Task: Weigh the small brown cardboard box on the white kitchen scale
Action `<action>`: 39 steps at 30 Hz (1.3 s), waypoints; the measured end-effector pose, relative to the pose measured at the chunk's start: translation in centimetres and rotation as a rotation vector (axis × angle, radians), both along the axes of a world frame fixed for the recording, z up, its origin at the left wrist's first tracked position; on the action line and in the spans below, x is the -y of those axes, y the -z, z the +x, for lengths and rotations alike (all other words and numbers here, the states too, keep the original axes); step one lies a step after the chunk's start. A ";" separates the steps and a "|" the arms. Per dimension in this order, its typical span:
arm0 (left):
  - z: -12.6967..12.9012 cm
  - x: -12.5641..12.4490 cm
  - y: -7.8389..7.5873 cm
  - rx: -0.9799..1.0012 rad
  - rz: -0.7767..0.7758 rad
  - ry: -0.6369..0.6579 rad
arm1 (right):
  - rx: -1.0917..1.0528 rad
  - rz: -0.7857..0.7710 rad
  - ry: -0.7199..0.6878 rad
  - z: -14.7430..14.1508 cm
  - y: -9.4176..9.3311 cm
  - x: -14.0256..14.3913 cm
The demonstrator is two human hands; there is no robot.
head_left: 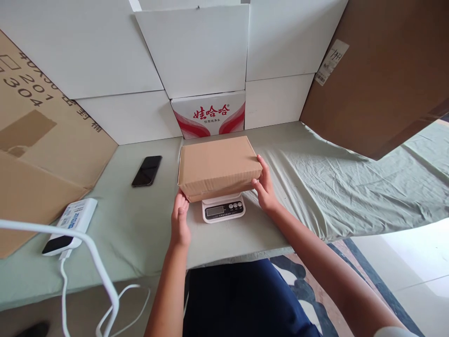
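Note:
A closed brown cardboard box (pixel 219 164) sits on or just above a small white digital scale (pixel 223 210); I cannot tell whether its weight rests there. Only the scale's front shows, with a blank-looking grey display and round buttons; the box hides the platform. My left hand (pixel 180 220) supports the box at its near left corner, fingers partly hidden beneath or behind it, thumb pointing up. On the other side, my right hand (pixel 264 185) grips the right end, its thumb on the front face and its fingers along the side.
A black phone (pixel 147 171) lies left of the box on the green cloth (pixel 154 238). Farther left are a white power strip (pixel 72 224) and a white cable (pixel 93 245). White boxes (pixel 196 51) form a back wall; large cardboard panels (pixel 379 70) flank both sides.

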State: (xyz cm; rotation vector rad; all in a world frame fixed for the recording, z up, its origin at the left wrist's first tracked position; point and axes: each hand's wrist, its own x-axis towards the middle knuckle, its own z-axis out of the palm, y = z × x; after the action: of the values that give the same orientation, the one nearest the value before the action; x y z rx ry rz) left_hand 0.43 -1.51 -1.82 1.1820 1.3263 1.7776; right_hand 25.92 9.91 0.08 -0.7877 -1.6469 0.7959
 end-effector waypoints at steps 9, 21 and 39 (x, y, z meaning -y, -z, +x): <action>0.0 0.0 -0.1 0.012 -0.013 -0.005 | -0.032 0.015 -0.009 0.2 -0.2 -0.1; 0.0 0.0 -0.3 0.006 0.086 -0.022 | -0.014 0.072 0.064 0.2 -0.3 0.1; -2.1 -3.0 -2.9 -0.081 0.109 0.034 | 0.004 0.121 0.005 -0.6 -3.5 -1.5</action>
State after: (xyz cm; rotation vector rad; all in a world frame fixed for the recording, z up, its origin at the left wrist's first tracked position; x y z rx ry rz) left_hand -1.68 1.45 1.07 1.3399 1.2609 1.8144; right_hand 25.32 11.37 3.62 -0.7083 -1.6792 0.6854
